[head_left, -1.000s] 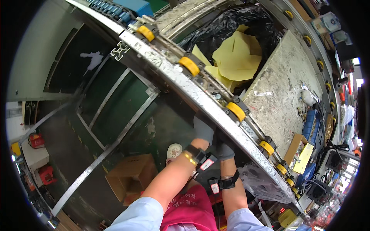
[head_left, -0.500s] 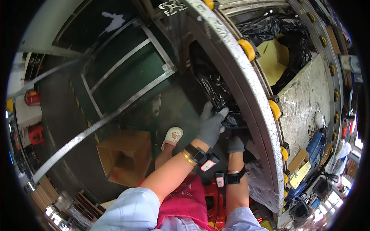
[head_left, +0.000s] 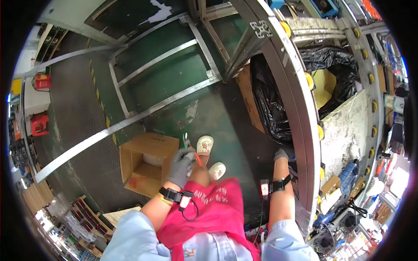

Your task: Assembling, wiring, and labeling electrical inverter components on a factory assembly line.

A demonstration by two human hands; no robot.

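Observation:
My left hand (head_left: 180,166), in a grey glove, is closed around a slim tool (head_left: 197,158) with an orange-red curved part and a pale, shiny end. Its exact kind is not clear. The hand is above my lap, just right of an open cardboard box (head_left: 150,145) on the floor. My right hand (head_left: 281,154), also gloved, reaches low beside the metal frame (head_left: 289,95). Its fingers are mostly hidden, with a bit of blue close by. Beyond it stands a carton (head_left: 249,100) lined with a black plastic bag (head_left: 272,111).
A metal bar frame (head_left: 174,96) lies across the left and far floor. On the right, a worn tabletop (head_left: 346,126) with yellow rollers (head_left: 321,132) carries another black bag (head_left: 326,56) around a yellow lining. Red stools (head_left: 40,124) stand far left. My shoes (head_left: 204,144) are below.
My left hand has left the black bag, moved left toward the cardboard box and now holds the slim tool. My right hand has moved slightly right. The view has shifted.

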